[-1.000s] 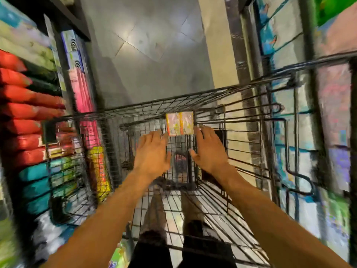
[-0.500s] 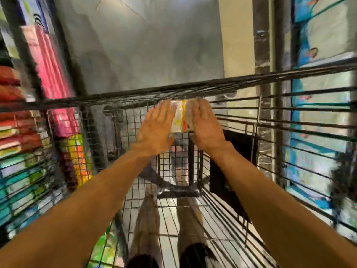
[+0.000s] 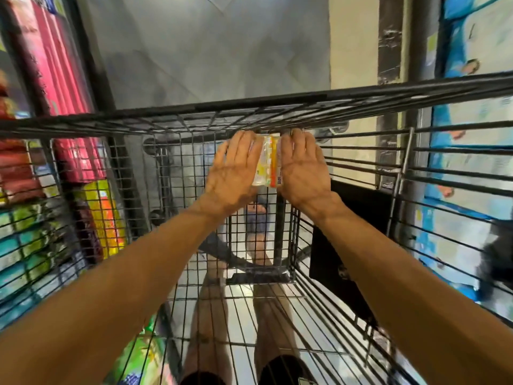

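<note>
Frame centre: flat left hand (image 3: pixel 230 173) and right hand (image 3: pixel 304 173) press a small yellow-orange plastic-wrapped packet (image 3: pixel 268 162) between them, just under the black wire cart's far rim (image 3: pixel 277 102), with open basket room below.

Floor (image 3: pixel 216 51): grey glossy tiles, diagonal joints, soft reflections; left side: dark shelving upright (image 3: pixel 91 59) beside stacked packs (image 3: pixel 50 68) in pink, red, green and teal; right side: cream wall strip (image 3: pixel 352 45), scuffed dark post (image 3: pixel 390 37), blue-and-white packs (image 3: pixel 472 37).
</note>
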`<state>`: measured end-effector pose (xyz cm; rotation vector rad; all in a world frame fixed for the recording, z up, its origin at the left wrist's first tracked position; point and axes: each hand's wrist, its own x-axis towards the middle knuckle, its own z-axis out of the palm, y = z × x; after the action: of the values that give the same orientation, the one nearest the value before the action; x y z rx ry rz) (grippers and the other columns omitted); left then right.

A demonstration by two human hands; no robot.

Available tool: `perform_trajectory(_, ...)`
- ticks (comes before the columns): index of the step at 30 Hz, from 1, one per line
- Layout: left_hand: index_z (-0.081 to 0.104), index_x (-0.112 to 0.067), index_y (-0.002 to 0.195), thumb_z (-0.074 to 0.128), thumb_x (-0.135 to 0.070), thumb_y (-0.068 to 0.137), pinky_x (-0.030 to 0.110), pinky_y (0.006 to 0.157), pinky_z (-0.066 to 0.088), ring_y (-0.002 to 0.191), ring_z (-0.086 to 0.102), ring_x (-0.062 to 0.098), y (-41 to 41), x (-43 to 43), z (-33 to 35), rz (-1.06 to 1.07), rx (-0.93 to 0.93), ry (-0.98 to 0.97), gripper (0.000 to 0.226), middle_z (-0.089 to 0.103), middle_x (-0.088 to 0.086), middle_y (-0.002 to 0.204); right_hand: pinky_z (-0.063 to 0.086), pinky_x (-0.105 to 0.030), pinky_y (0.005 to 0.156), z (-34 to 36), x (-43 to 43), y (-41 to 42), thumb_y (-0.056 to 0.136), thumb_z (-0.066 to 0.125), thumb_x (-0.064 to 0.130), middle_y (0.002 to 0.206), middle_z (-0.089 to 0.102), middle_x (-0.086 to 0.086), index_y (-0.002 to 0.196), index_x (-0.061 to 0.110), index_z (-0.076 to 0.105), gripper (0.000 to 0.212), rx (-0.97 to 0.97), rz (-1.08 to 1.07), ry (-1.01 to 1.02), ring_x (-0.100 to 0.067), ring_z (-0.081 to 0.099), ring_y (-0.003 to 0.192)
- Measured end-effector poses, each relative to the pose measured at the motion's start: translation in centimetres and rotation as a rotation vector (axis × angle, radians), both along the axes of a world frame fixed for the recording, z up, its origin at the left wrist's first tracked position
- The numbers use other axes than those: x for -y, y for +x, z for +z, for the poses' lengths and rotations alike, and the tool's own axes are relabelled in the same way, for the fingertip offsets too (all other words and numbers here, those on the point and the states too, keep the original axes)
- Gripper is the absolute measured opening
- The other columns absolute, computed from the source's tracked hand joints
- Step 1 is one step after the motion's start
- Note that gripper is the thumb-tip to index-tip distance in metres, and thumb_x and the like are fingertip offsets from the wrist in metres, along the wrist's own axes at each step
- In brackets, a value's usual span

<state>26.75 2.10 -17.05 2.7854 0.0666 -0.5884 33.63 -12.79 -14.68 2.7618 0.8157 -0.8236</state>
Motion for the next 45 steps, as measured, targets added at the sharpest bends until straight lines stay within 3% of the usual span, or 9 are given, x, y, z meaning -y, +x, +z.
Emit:
perform_trajectory(4, 0.029, -0.004, 0.154, 0.063, -0.055, 0.086, 0.046, 0.116, 0.035, 0.135, 0.041, 0.033, -0.5, -0.2, 0.4, -0.015, -0.021, -0.045, 0.091, 0.041, 0.017, 0.146, 0.021, -0.049, 0.128, -0.9, 0.2, -0.9, 0.088, 0.075, 0.042, 0.167, 0.018, -0.018, 0.160, 0.007, 0.007, 0.106, -0.044, 0.032, -0.027, -0.035, 0.016, 0.158)
perform_trajectory(10, 0.027, -0.007, 0.154, 0.084, -0.049, 0.066, 0.042, 0.112, 0.031, 0.134, 0.037, 0.031, -3.0, -1.9, 2.9, 0.091, -0.120, -0.126, 0.113, 0.036, 0.013, 0.151, 0.025, -0.049, 0.127, -0.1, 0.3, -1.4, 0.077, 0.077, 0.056, 0.156, 0.036, -0.019, 0.156, 0.002, 0.024, 0.110, -0.085, 0.096, 0.111, -0.037, 0.033, 0.147)
perform_trajectory(16, 0.023, -0.011, 0.156, 0.076, -0.075, 0.064, 0.047, 0.113, 0.037, 0.129, 0.035, 0.027, -7.9, -5.2, 7.3, 0.347, -0.160, -0.263, 0.124, 0.033, 0.008, 0.142, 0.046, -0.053, 0.111, 5.0, 0.9, -3.6, 0.063, 0.094, 0.044, 0.144, 0.026, -0.003, 0.154, 0.019, 0.024, 0.118, -0.423, -0.216, 0.544, -0.029, 0.030, 0.137)
perform_trajectory(25, 0.021, -0.016, 0.162, 0.065, -0.074, 0.058, 0.023, 0.112, 0.021, 0.131, 0.021, 0.010, -13.9, -9.8, 21.2, 0.640, -0.053, -0.498, 0.127, 0.026, -0.001, 0.144, 0.022, -0.004, 0.112, 18.3, -1.6, -10.5, 0.056, 0.079, 0.065, 0.141, 0.021, -0.005, 0.160, 0.008, 0.025, 0.130, -0.570, -0.438, 0.805, -0.003, 0.026, 0.135)
perform_trajectory(30, 0.054, -0.028, 0.146, 0.063, -0.060, 0.067, 0.006, 0.097, 0.034, 0.141, 0.033, 0.010, -17.5, -12.3, 28.3, 0.725, 0.102, -0.705, 0.085, 0.031, -0.010, 0.157, 0.041, -0.051, 0.118, 25.2, -4.1, -13.6, 0.053, 0.085, 0.053, 0.142, 0.039, 0.012, 0.137, 0.059, 0.043, 0.095, -0.634, -0.594, 0.873, -0.021, 0.043, 0.139)
perform_trajectory(32, 0.058, -0.032, 0.140, 0.062, -0.057, 0.072, 0.001, 0.090, 0.033, 0.136, 0.037, 0.003, -19.0, -13.3, 30.9, 0.708, 0.095, -0.753, 0.073, 0.036, -0.014, 0.157, 0.043, -0.056, 0.114, 28.1, -4.8, -14.6, 0.059, 0.083, 0.050, 0.145, 0.043, 0.010, 0.125, 0.067, 0.053, 0.074, -0.669, -0.607, 0.931, -0.022, 0.045, 0.139)
perform_trajectory(38, 0.057, -0.031, 0.107, 0.052, -0.059, 0.068, 0.012, 0.078, 0.044, 0.083, 0.056, -0.011, -23.0, -14.6, 37.6, 0.854, 0.028, -0.980, 0.048, 0.059, -0.007, 0.101, 0.047, -0.061, 0.110, 34.2, -5.9, -16.8, 0.054, 0.096, 0.050, 0.156, 0.048, -0.007, 0.130, 0.030, 0.072, 0.082, -0.951, -0.825, 1.143, -0.036, 0.048, 0.142)
perform_trajectory(43, 0.048, -0.037, 0.144, 0.059, -0.059, 0.084, 0.045, 0.116, 0.038, 0.134, 0.050, 0.017, -27.4, -13.8, 39.3, 1.167, -0.013, -1.166, 0.065, 0.050, -0.008, 0.147, 0.046, -0.068, 0.103, 37.1, -6.3, -17.7, 0.063, 0.093, 0.044, 0.147, 0.055, -0.025, 0.141, 0.008, 0.060, 0.092, -1.301, -0.838, 1.153, -0.044, 0.057, 0.126)
perform_trajectory(45, 0.053, -0.038, 0.134, 0.056, -0.059, 0.084, 0.040, 0.104, 0.047, 0.124, 0.058, 0.017, -28.9, -12.8, 40.3, 1.243, 0.040, -1.186, 0.054, 0.058, -0.002, 0.142, 0.049, -0.067, 0.103, 37.9, -6.5, -18.0, 0.065, 0.093, 0.041, 0.147, 0.054, -0.027, 0.142, 0.006, 0.054, 0.094, -1.407, -0.838, 1.152, -0.047, 0.058, 0.127)
